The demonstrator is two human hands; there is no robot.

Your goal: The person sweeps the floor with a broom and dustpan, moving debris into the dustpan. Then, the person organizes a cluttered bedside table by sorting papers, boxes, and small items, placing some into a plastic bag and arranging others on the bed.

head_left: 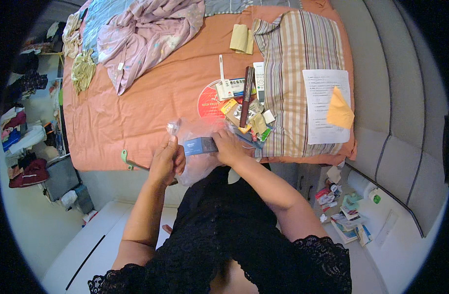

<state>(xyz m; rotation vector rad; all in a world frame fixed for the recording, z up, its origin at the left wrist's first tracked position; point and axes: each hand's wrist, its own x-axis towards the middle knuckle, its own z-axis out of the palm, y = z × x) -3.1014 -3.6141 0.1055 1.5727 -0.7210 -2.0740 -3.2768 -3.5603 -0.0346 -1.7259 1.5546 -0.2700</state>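
Note:
At the near edge of the bed, my left hand (166,159) is closed on the gathered edge of a thin clear plastic bag (197,168), and a twisted bit of it sticks up past my thumb. My right hand (228,147) grips the dark end of a small blue box (197,146). The box lies level against the bag; whether it is inside or in front of it, I cannot tell. Just beyond my right hand is a pile with a dark brown long case (246,95), a yellow packet (232,111) and a red round fan (210,102).
An orange sheet (151,108) covers the bed. A striped pillow (288,63) bears printed papers (318,132) and an orange cloth (339,109). A pink blanket (146,36) lies far left. A green-ended strap (131,160) hangs at the bed's edge. Books (349,225) lie low right.

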